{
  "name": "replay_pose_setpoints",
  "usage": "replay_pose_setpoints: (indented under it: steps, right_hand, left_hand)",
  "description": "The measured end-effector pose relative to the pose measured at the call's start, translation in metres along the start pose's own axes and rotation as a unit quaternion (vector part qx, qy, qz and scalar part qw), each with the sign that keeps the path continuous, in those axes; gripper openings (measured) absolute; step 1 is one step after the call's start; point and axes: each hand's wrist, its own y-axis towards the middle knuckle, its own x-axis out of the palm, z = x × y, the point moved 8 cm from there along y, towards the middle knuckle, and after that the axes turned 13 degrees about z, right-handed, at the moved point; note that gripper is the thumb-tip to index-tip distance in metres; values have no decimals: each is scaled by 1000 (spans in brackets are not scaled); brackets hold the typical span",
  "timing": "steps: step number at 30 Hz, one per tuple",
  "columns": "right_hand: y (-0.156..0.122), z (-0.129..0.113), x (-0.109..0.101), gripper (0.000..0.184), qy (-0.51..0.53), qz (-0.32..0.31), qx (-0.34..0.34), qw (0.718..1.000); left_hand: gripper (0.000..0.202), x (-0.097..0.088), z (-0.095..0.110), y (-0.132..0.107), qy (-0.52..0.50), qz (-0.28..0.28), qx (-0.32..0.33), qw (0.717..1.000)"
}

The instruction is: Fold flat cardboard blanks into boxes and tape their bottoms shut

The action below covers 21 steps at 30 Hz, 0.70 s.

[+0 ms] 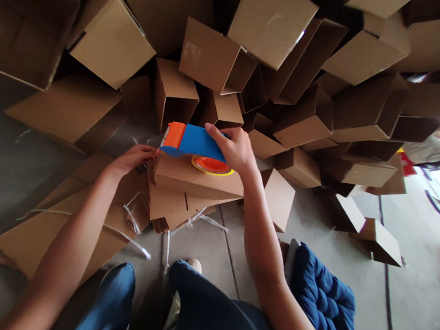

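Note:
My right hand (233,148) is wrapped round a blue and orange tape dispenser (191,142) with an orange roll core under it. The dispenser rests on top of a folded cardboard box (192,180) in front of me. My left hand (135,157) is at the dispenser's orange front end, fingers pinched together on the clear tape end (154,141) beside the box's left edge. The box sits on a stack of flat cardboard sheets (164,209).
A big heap of assembled cardboard boxes (272,63) fills the far side. Flat cardboard (50,223) and white plastic straps (133,219) lie on the concrete floor at left. A blue cushion (323,298) is by my right leg.

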Motion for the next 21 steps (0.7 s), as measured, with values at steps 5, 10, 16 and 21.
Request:
replay_pose_setpoints:
  steps: [5,10,16,21]
  right_hand:
    - [-1,0,-1,63,-3,2,-2,1000]
    - [-3,-2,-3,64,-2,5,-7,1000]
    - [-5,-3,-4,64,-5,5,-2,1000]
    - [-5,-3,-4,64,-4,8,-1,1000]
  left_hand:
    - [48,1,4,-1,38,-33,-13,999]
    - [42,1,16,-5,89,-40,-21,995]
    - [25,-1,28,-9,135,-20,-32,990]
    - [18,-2,35,-8,157,5,-16,987]
